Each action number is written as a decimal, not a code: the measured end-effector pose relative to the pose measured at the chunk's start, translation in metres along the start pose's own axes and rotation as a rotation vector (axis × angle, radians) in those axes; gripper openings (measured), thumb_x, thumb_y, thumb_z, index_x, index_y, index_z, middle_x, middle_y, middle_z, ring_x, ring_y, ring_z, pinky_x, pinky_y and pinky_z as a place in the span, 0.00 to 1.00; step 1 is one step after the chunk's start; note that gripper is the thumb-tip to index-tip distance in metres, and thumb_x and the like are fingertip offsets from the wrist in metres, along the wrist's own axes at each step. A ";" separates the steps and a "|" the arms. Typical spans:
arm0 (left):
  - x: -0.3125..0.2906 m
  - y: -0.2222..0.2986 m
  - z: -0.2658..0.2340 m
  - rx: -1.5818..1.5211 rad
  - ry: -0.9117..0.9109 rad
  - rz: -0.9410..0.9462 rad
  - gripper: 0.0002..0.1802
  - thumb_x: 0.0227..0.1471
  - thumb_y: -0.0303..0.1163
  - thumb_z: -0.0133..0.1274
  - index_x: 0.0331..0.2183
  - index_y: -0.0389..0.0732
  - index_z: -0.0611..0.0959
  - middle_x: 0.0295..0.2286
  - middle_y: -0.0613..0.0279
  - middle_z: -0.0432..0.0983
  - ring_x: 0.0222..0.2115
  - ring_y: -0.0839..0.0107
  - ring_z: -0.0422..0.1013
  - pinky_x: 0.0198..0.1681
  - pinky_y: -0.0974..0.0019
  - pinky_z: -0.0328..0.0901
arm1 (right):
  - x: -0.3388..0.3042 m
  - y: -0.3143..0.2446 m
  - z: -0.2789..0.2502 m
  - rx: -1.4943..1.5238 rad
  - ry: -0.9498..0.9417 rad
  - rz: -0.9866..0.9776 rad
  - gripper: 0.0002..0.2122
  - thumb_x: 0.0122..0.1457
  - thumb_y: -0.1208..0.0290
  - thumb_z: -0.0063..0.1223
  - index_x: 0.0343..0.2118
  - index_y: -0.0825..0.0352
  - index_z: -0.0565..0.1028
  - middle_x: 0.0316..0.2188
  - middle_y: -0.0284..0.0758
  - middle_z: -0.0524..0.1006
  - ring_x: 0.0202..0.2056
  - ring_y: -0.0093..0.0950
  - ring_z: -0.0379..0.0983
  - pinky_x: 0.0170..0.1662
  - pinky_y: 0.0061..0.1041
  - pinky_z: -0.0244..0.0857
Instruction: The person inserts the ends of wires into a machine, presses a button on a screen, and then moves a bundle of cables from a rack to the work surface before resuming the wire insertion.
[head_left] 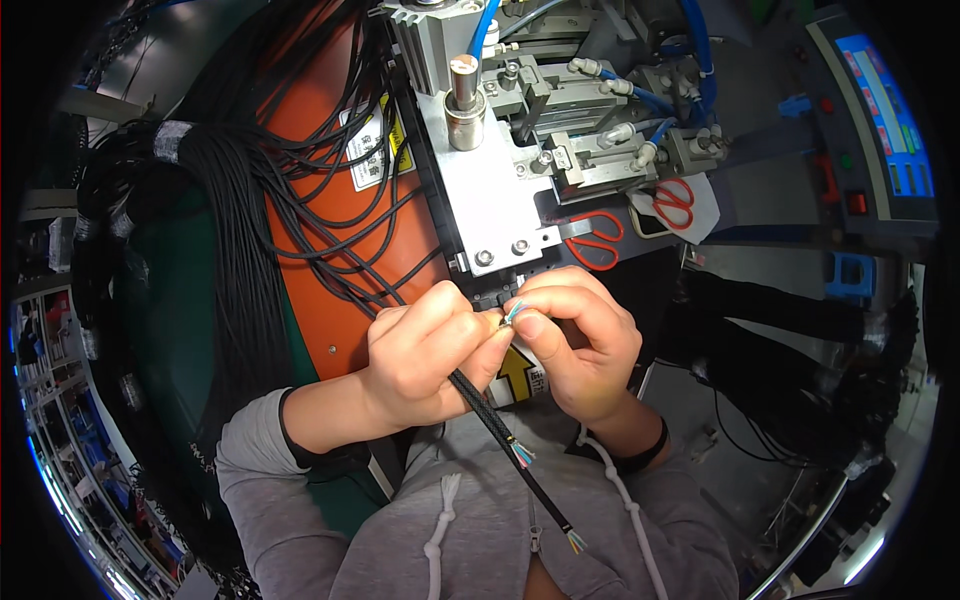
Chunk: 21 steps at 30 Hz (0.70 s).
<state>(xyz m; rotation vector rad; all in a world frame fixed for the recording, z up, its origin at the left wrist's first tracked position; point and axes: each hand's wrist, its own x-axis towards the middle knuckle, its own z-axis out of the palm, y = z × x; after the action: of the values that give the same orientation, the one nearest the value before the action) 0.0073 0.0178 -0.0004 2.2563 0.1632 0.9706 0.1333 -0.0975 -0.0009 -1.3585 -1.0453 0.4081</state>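
Observation:
My left hand (430,350) is closed around black braided cables in front of the machine. Between its thumb and finger a stripped cable end (507,319) pokes out, showing thin blue and white wires. My right hand (580,345) pinches those fine wires between thumb and forefinger, the tips of both hands almost touching. Below the left hand, a black sleeved cable (485,412) slants down to the right. Coloured wires fan out partway along it (521,453), and others at its lower end (575,541).
A metal machine (480,190) with pneumatic cylinders and blue hoses stands just ahead. Red-handled scissors (597,240) lie beside it, another red-handled pair (673,203) farther right. A thick bundle of black cables (235,220) covers the orange surface (330,300) at left. A screen panel (885,110) stands far right.

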 end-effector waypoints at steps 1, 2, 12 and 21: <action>0.000 0.000 0.000 -0.003 0.008 0.001 0.07 0.40 0.22 0.63 0.26 0.36 0.80 0.18 0.64 0.66 0.12 0.74 0.64 0.12 0.70 0.58 | -0.001 0.000 0.001 0.037 -0.013 0.034 0.03 0.53 0.82 0.58 0.31 0.73 0.77 0.30 0.40 0.77 0.31 0.26 0.74 0.35 0.22 0.68; 0.000 0.000 0.000 -0.006 0.017 0.003 0.07 0.41 0.22 0.63 0.26 0.36 0.80 0.18 0.63 0.67 0.13 0.74 0.64 0.12 0.70 0.58 | -0.001 0.000 0.002 0.085 -0.012 0.052 0.03 0.54 0.83 0.56 0.31 0.74 0.77 0.31 0.41 0.77 0.32 0.26 0.73 0.36 0.22 0.68; 0.006 -0.010 0.000 0.065 -0.154 0.106 0.12 0.38 0.26 0.60 0.31 0.39 0.82 0.24 0.67 0.71 0.21 0.74 0.71 0.18 0.71 0.64 | 0.017 -0.001 -0.036 0.033 -0.275 0.107 0.05 0.51 0.82 0.61 0.31 0.71 0.78 0.28 0.36 0.78 0.31 0.25 0.75 0.36 0.22 0.68; -0.004 0.003 0.003 0.455 -0.308 0.117 0.19 0.39 0.25 0.56 0.38 0.36 0.84 0.24 0.67 0.72 0.20 0.78 0.68 0.18 0.74 0.60 | 0.000 0.023 -0.027 -0.382 -0.078 -0.014 0.05 0.45 0.85 0.60 0.26 0.72 0.76 0.25 0.37 0.76 0.27 0.28 0.73 0.32 0.23 0.66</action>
<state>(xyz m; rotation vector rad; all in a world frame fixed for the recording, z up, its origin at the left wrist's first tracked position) 0.0059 0.0119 -0.0025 2.8302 0.1256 0.6773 0.1623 -0.1084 -0.0186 -1.6829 -1.2396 0.2594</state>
